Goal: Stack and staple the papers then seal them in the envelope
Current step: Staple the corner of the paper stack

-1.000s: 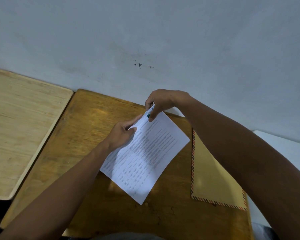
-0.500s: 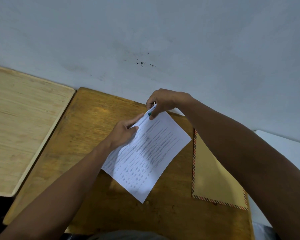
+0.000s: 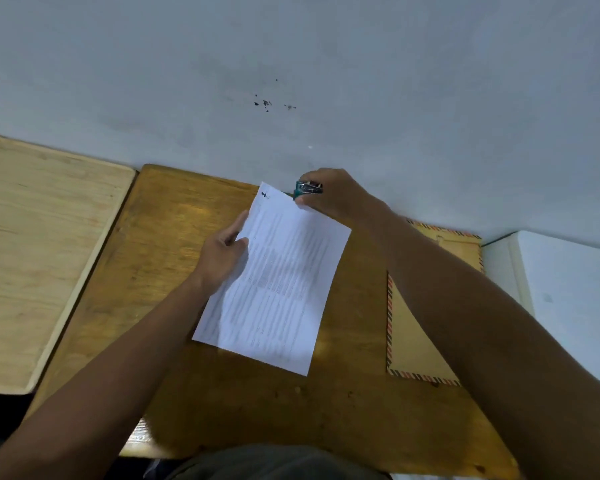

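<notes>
Papers [image 3: 278, 282] sit pinched in the left hand [image 3: 222, 261]. Right hand [image 3: 333, 195] grips the stapler [image 3: 307, 188]; square the corner beside it before pressing.

forearms: I saw both bare, no sleeves
left hand [image 3: 222, 258]: no rings
right hand [image 3: 336, 195]: no rings
</notes>
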